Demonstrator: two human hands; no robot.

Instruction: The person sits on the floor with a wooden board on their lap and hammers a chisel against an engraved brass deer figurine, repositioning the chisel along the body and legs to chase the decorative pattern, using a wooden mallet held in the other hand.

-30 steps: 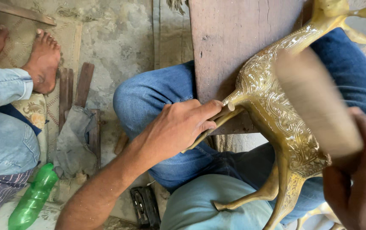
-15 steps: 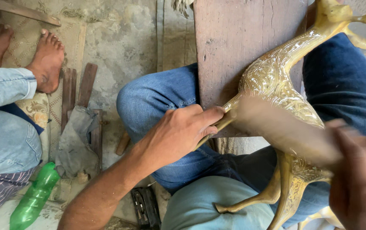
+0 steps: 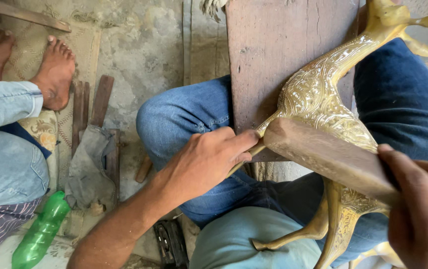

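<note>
Brass deer figurine (image 3: 323, 104) across lap; left hand (image 3: 209, 159) pinches thin chisel (image 3: 246, 158) against it, right hand (image 3: 423, 209) clenches wooden mallet (image 3: 328, 157).

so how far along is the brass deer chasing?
Done: engraved pattern covers the brass deer along its neck and body. In hand: the left hand pinches a thin punch against the body, and the right hand holds a wooden mallet at its end. Left: cannot tell; the far side is hidden.
</note>
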